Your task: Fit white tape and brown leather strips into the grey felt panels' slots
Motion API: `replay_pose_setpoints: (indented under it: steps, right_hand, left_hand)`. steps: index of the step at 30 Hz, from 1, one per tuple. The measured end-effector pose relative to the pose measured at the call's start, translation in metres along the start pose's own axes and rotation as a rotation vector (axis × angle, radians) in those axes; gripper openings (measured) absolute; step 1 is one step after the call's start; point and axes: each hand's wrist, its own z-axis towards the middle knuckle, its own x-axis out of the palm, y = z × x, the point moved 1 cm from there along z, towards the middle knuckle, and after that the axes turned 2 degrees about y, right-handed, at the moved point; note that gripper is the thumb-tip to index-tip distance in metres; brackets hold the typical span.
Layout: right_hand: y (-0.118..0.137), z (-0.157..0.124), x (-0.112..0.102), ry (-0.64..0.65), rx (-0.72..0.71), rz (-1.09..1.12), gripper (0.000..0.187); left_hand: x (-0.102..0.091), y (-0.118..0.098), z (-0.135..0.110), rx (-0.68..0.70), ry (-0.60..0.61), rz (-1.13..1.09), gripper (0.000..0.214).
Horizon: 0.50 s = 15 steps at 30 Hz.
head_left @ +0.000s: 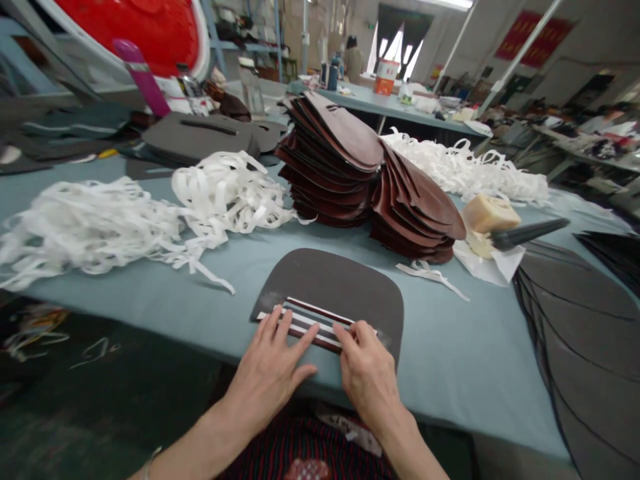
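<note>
Blue-grey bench (450, 380) in a crowded workshop (530, 80), dark leather panel (333, 290) laid flat, brown-and-white strips (315, 325) on it, left grip (267, 377) and right grip (367, 377) lying open there

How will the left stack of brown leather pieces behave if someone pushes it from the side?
The stack of brown leather pieces will probably slide and fan out, because its pieces lie offset, not squared. Each piece looks thin and rather floppy, as the edges curl. It may also tip against the neighbouring stack.
</note>
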Motion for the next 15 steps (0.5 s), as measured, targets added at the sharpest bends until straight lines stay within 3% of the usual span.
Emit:
replay_pose_setpoints:
  steps: [3,8,15]
  right_hand:
    - [0.005,0.009,0.006,0.006,-0.069,0.049,0.021]
    - [-0.015,0.020,0.006,-0.015,-0.047,0.244,0.021]
    - [-0.015,0.039,0.009,0.113,-0.004,-0.210,0.017]
  left_hand:
    - [0.002,0.013,0.011,-0.004,-0.029,-0.061,0.050]
    - [0.008,0.028,0.013,-0.058,-0.122,-0.219,0.036]
    - [0.005,0.033,0.012,-0.222,-0.188,-0.416,0.028]
